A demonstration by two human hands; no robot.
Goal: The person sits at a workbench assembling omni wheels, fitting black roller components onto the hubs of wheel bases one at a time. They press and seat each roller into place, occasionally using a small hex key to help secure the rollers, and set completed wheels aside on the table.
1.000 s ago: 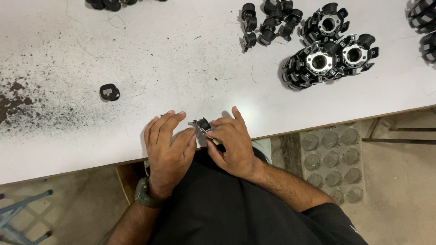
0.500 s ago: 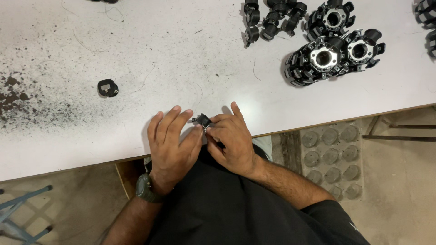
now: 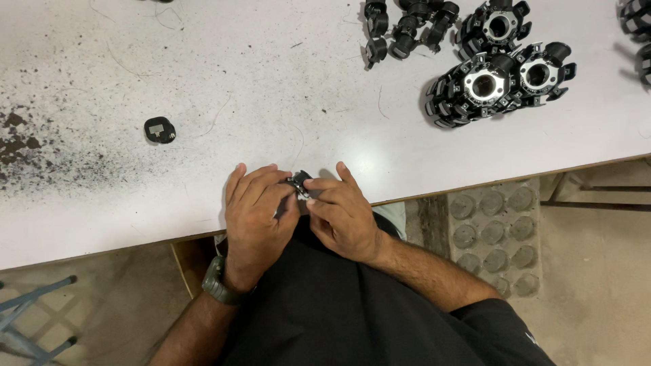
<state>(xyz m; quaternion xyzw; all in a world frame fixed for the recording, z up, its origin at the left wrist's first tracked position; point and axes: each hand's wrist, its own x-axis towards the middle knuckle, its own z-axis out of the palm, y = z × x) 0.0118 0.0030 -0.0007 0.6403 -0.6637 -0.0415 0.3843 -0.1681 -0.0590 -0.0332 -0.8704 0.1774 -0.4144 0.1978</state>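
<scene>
Both hands meet at the near edge of the white desk (image 3: pixel 203 61). The left hand (image 3: pixel 254 217) and right hand (image 3: pixel 342 217) have their fingers (image 3: pixel 319 184) pinched together on a small black part (image 3: pixel 299 183). It is dark, shiny and mostly hidden. Another black piece (image 3: pixel 160 129) lies well apart.

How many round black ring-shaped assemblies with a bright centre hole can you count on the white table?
3, in a cluster at the table's far right: one at the back, one in front, one beside it. More dark parts at the right edge are cut off.
</scene>
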